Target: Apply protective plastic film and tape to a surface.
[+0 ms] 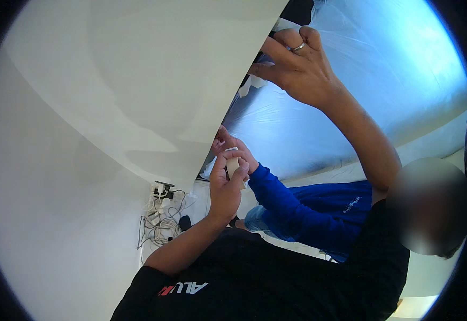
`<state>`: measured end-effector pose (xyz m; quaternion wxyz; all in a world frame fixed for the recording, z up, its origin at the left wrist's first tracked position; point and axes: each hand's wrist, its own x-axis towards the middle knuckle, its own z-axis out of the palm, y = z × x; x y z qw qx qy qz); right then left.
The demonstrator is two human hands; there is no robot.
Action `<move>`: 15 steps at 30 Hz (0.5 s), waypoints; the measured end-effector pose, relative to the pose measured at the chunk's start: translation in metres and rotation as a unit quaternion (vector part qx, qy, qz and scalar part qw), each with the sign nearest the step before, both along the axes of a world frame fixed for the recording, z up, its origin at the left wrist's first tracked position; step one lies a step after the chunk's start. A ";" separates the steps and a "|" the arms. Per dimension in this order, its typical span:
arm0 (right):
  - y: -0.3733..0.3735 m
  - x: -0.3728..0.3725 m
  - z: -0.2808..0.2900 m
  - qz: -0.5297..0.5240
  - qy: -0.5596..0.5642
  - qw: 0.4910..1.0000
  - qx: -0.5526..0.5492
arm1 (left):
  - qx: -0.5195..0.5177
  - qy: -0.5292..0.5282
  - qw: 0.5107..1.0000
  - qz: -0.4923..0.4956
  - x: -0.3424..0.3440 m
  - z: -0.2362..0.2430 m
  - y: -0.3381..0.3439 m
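White panel, plastic sheeting, left hand clasping roll, right hand curled, hold unclear

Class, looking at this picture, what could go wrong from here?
The left hand, gripping a pale roll, is close beside the co-worker's hand, so they could bump. The ring on the right hand might snag the plastic sheeting if they touch. The tangled cables might trip anyone stepping there.

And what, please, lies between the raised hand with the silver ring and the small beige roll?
In the head view, translucent plastic sheeting, then part of a blue-sleeved person's hand.
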<state>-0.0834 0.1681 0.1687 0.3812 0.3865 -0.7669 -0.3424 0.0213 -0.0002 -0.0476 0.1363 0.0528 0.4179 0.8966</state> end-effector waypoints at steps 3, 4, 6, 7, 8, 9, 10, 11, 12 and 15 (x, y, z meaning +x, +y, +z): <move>-0.005 0.004 -0.004 -0.025 0.007 1.000 -0.010 | 0.009 -0.004 1.000 -0.010 0.000 -0.001 -0.005; -0.003 0.004 -0.007 -0.027 0.008 1.000 -0.012 | 0.005 -0.006 1.000 -0.009 0.000 -0.002 -0.004; 0.000 0.000 -0.014 0.023 -0.012 0.998 -0.049 | 0.002 -0.007 1.000 -0.008 0.001 -0.003 -0.005; 0.002 -0.002 -0.015 0.023 -0.010 0.998 -0.049 | 0.003 -0.011 1.000 -0.013 0.003 -0.001 -0.006; 0.006 -0.004 -0.016 0.017 0.004 0.999 -0.042 | 0.004 -0.014 1.000 -0.019 0.003 0.000 -0.007; 0.009 -0.004 -0.017 0.011 0.018 0.999 -0.034 | 0.004 -0.013 1.000 -0.022 0.004 0.000 -0.007; 0.008 -0.004 -0.020 0.007 0.019 0.999 -0.036 | 0.000 -0.019 0.999 -0.026 0.004 -0.001 -0.008; 0.006 -0.006 -0.023 0.019 0.046 0.998 -0.036 | -0.005 -0.025 0.999 -0.031 0.004 -0.001 -0.008; 0.003 -0.006 -0.027 0.027 0.072 0.996 -0.036 | -0.008 -0.024 0.999 -0.039 0.004 -0.003 -0.007; 0.000 -0.011 -0.031 0.051 0.062 0.995 -0.060 | -0.017 -0.018 0.998 -0.058 0.005 -0.006 -0.003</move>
